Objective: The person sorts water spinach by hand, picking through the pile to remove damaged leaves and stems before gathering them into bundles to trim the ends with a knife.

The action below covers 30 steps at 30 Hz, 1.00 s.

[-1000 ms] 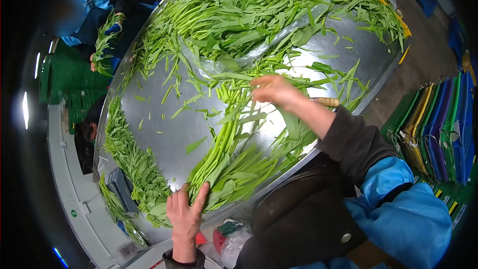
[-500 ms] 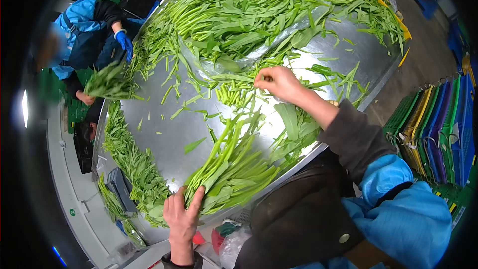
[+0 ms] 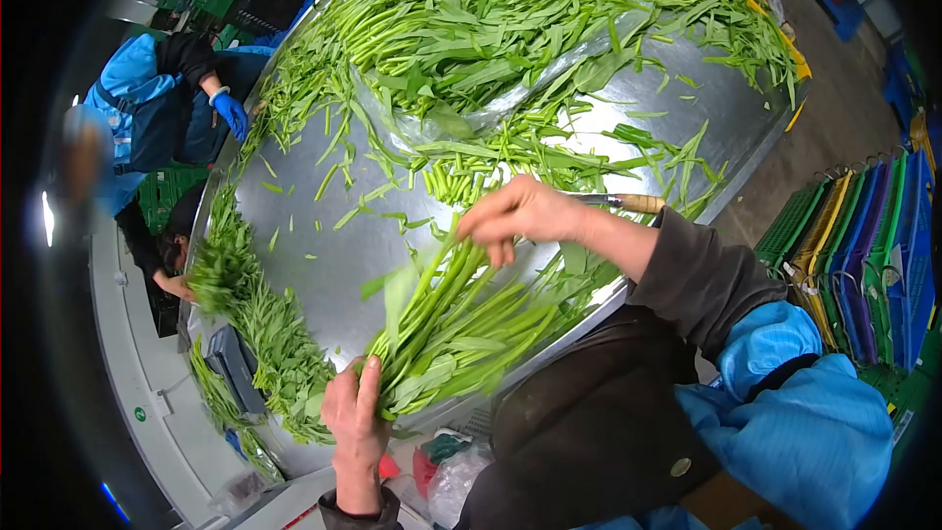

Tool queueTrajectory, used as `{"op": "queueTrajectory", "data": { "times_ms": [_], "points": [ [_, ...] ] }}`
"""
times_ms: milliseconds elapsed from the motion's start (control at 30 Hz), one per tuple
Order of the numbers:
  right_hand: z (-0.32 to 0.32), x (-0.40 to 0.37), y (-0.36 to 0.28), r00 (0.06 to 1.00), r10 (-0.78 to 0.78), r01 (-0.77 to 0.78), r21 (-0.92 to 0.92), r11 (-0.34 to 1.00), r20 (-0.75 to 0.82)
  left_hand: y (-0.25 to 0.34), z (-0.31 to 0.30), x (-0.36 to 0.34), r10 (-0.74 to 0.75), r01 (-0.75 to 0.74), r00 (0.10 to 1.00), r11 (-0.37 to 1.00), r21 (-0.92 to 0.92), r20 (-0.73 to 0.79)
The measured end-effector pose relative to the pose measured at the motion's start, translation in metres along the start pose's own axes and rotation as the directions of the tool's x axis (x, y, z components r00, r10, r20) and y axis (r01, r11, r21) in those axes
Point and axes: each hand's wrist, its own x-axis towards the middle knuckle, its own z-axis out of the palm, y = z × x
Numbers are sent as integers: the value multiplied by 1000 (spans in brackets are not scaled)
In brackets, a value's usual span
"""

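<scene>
Bunch of leafy greens (image 3: 456,319) held aslant over the near edge of a steel table (image 3: 314,236).
The left hand (image 3: 355,412) is clenched round the leafy end. The right hand (image 3: 520,216) curls its fingers over the stem tips, but whether it grips them cannot be told. A knife (image 3: 628,202) lies just behind the right wrist. A heap of greens (image 3: 471,20) lies further back, and a co-worker (image 3: 147,108) stands opposite.

The right hand (image 3: 520,214) came back from the loose stems farther up the surface (image 3: 314,236) onto the stem ends of the bundle of greens (image 3: 451,319). The left hand (image 3: 355,417) closed around its leafy end. At the far left, a co-worker's bunch (image 3: 211,270) dropped lower.
</scene>
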Motion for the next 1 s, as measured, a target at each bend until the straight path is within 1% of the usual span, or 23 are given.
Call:
{"op": "queueTrajectory", "data": {
  "times_ms": [33,67,100,133,200,233,267,333,367,433,467,533,600,633,667,733,767,800,867,900,933,967,1000],
  "points": [
    [-9,-2,-1,993,19,-15,32,999,-117,0,0,0,20,-20,1000,1000,18,-8],
    [-25,1,8,993,18,-14,31,999,-114,0,0,-1,19,-18,1000,1000,19,-9],
    [-44,7,26,930,15,91,271,958,-367,3,-1,-1,13,-13,1000,1000,19,-16],
    [-50,10,30,805,78,250,455,855,-589,4,-2,-2,10,-9,1000,1000,20,-24],
    [-49,8,33,936,111,-21,261,965,-335,5,-3,0,15,-14,999,1000,23,-34],
    [-34,3,28,972,142,-134,54,989,-185,7,-3,0,14,-13,999,1000,21,-35],
    [-16,1,26,982,155,-175,-215,961,-108,9,-4,0,20,-20,999,1000,16,-26],
    [-3,5,30,973,167,-175,39,984,160,10,-2,7,34,-32,997,999,27,-67],
    [-2,4,28,974,165,-173,42,984,157,11,-3,8,41,-39,995,999,24,-87],
    [2,1,14,978,204,-202,36,979,-38,9,-2,3,51,-51,994,999,9,-98],
    [-5,1,15,978,204,-203,33,979,-34,10,-2,1,54,-55,992,998,-6,-113],
    [-28,0,13,982,137,-141,-21,990,-132,16,-3,4,110,-109,991,994,16,-71],
    [-44,-9,5,953,112,-107,32,994,-282,25,-7,11,107,-105,991,994,24,-75],
    [-53,-8,6,914,133,-123,50,991,-383,26,-7,12,130,-128,989,991,30,-76],
    [-61,-6,11,846,100,-102,26,994,-524,26,-9,12,156,-154,985,987,37,-74],
    [-81,-4,16,756,19,-8,20,1000,-654,25,-11,8,148,-145,987,988,47,-68],
    [-88,-4,16,826,-19,-152,-255,955,-563,24,-11,5,139,-135,987,989,51,-75],
    [-71,-5,10,898,-48,-168,-439,883,-438,23,-12,4,131,-127,988,990,53,-79],
    [-43,-11,9,983,-10,-115,-650,751,-185,23,-12,7,145,-141,987,989,53,-75],
    [-33,-9,19,994,63,-98,-431,897,-94,23,-10,8,140,-134,985,989,64,-100],
    [-25,-5,26,994,111,-107,-176,979,18,24,-9,7,132,-124,984,990,73,-120],
    [-23,-3,26,972,147,-125,-128,984,184,24,-9,7,136,-128,984,989,73,-115],
    [-21,-3,24,973,144,-123,-124,985,181,24,-9,8,126,-118,985,990,72,-122]
  ]
}}
